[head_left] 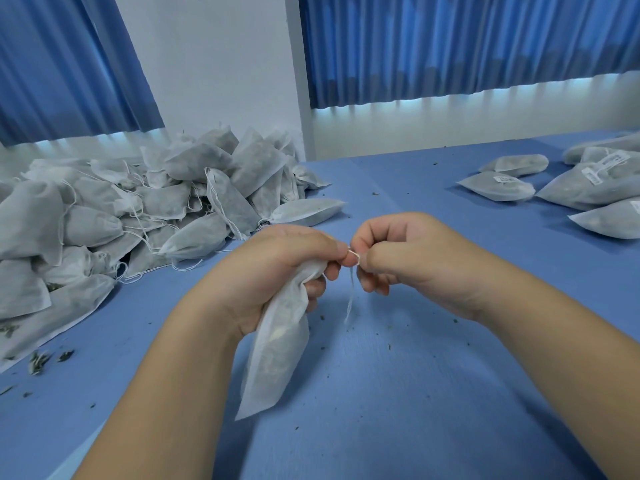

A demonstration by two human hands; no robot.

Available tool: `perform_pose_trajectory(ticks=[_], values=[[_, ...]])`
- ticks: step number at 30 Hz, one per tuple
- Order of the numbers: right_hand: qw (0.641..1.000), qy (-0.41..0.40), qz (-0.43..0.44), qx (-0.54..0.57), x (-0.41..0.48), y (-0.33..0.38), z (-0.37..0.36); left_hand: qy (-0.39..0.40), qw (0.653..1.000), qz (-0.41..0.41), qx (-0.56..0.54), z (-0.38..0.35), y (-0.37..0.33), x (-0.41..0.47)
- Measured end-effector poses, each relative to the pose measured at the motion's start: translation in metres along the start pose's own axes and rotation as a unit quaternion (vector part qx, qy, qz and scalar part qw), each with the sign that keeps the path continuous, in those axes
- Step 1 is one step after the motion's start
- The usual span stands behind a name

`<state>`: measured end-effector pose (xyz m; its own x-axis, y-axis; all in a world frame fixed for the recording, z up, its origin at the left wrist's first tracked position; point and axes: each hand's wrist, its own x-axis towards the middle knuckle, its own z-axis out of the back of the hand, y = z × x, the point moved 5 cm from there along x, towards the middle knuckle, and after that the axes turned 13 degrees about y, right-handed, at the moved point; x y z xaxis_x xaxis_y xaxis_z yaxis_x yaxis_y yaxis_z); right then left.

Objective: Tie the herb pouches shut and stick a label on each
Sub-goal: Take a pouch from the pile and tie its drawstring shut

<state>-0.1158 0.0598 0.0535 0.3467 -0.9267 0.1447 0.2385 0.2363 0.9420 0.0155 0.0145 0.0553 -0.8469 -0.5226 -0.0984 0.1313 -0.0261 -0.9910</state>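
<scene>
Both closed: the left grip [277,268] curls round the gathered neck of a white, translucent non-woven herb pouch [277,344]. The pouch hangs down from the fist over the blue table [415,375]; cannot tell whether its lower corner touches. Thumb and forefinger also pinch a thin white drawstring [350,303] at the neck. The right grip [408,258], just beside, pinches the same string. A small loop shows between the two, and one loose end dangles below.

Far left on the table: a large heap of similar white pouches [138,209], strings trailing. Dried green leaf bits [41,358] lie at its near edge.

Far right: filled pouches lying flat [588,192], well apart from the heap. Several carry a small white printed label [505,179].
</scene>
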Motion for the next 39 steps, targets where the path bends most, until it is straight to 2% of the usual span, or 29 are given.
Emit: perform_pose_trajectory(ticks=[4,11,17,22,29,34,39], values=[[1.0,-0.002,-0.009,0.005,-0.001,-0.002,0.002,-0.044,0.999,-0.002,0.032,0.003,0.0,-0.001],[0.998,-0.02,-0.031,0.051,0.0,-0.008,0.006,-0.052,0.997,-0.016,0.055,0.004,-0.002,-0.001],[0.994,-0.055,-0.004,0.097,-0.001,-0.004,0.007,-0.083,0.996,-0.019,0.041,0.008,0.001,0.001],[0.993,-0.105,0.014,0.05,-0.002,-0.001,0.01,-0.114,0.991,-0.009,0.064,0.011,0.002,0.001],[0.974,-0.172,-0.02,-0.144,-0.004,0.002,0.007,-0.174,0.971,-0.007,0.162,0.009,0.0,0.0],[0.973,-0.164,-0.06,-0.153,-0.004,-0.001,0.005,-0.22,0.95,-0.028,0.218,0.009,-0.001,0.0],[0.978,-0.13,-0.093,-0.138,-0.003,-0.004,0.004,-0.232,0.935,-0.044,0.263,0.007,-0.004,0.001]])
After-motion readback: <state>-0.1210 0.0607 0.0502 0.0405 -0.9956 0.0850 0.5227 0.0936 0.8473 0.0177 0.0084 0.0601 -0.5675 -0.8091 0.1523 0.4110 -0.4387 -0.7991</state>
